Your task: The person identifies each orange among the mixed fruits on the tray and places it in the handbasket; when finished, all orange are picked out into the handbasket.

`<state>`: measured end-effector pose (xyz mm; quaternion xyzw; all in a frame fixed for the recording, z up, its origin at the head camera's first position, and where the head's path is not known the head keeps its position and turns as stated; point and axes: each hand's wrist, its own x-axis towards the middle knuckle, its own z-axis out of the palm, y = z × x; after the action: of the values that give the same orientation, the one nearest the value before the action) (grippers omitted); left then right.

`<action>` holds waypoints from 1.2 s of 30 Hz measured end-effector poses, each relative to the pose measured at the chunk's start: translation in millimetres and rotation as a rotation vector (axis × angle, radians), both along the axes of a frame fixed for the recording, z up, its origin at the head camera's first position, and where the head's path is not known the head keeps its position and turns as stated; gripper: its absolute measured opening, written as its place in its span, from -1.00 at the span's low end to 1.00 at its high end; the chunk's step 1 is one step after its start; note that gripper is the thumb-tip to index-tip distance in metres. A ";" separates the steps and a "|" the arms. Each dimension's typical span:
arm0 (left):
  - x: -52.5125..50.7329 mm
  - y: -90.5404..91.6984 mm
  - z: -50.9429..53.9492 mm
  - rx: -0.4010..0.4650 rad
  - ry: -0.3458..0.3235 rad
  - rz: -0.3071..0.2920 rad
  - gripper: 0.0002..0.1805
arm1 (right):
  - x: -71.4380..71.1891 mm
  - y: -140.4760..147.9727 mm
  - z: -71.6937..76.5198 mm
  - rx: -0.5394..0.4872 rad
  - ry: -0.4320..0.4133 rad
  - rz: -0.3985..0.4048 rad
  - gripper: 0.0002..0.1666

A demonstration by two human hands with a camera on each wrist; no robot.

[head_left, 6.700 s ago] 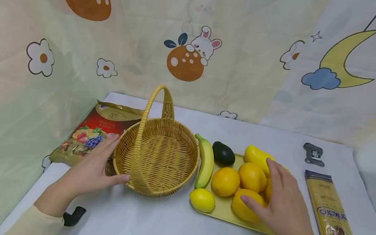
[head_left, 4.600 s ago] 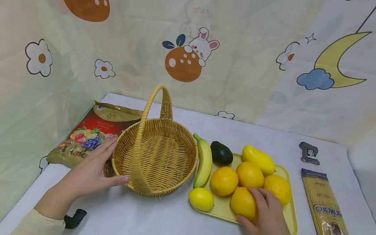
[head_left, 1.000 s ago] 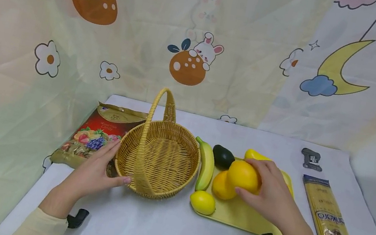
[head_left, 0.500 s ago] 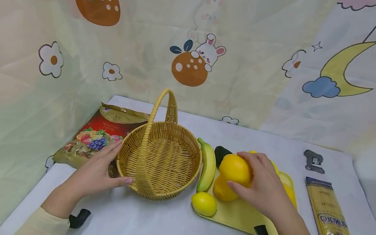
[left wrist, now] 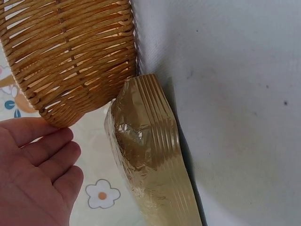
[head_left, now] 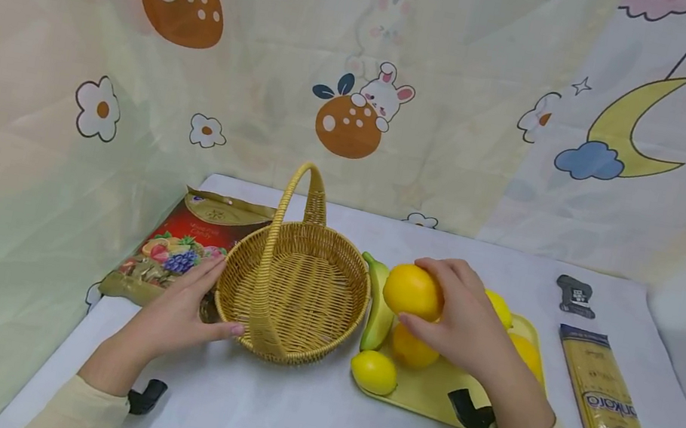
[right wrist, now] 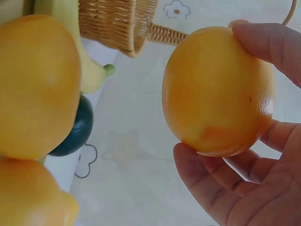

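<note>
My right hand [head_left: 464, 323] grips an orange fruit [head_left: 413, 291] between thumb and fingers, raised above the left part of the yellow tray [head_left: 440, 403]. The right wrist view shows the same fruit [right wrist: 218, 92] in the hand [right wrist: 263, 183]. Left of it stands the wicker basket [head_left: 292, 305], with nothing inside. My left hand [head_left: 170, 314] rests with extended fingers and thumb against the basket's left side; in the left wrist view the fingertips [left wrist: 66, 136] touch the wicker [left wrist: 75, 52]. Below the held fruit lies another orange fruit [head_left: 412, 349], beside a banana [head_left: 379, 312] and a lemon [head_left: 374, 372].
A red and gold candy bag [head_left: 191, 233] lies left of the basket, partly behind the left hand. More yellow fruit [head_left: 498, 308] is on the tray's right side. A gold and blue package [head_left: 612, 422] and a small dark object [head_left: 575, 295] lie farther right.
My right hand has carried the orange fruit left and slightly up, from the tray's middle toward the banana; the hand now hides the avocado in the head view. The left hand keeps its place at the basket.
</note>
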<state>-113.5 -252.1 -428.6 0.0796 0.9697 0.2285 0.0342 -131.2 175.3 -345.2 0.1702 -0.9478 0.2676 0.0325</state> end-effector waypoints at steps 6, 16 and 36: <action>-0.9 0.7 1.4 0.001 -0.007 0.001 0.47 | -5.8 -9.1 2.8 -0.001 0.006 0.020 -0.07; -5.8 3.6 4.8 0.002 0.014 -0.023 0.46 | -19.5 -20.8 10.5 -0.012 0.014 0.068 -0.08; -0.6 -0.7 -2.1 0.009 0.001 0.001 0.45 | -46.9 -64.4 15.6 -0.003 -0.013 0.158 -0.11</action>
<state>-114.1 -252.9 -430.7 0.0797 0.9686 0.2330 0.0331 -178.2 110.8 -329.6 0.2429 -0.9311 0.2721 0.0053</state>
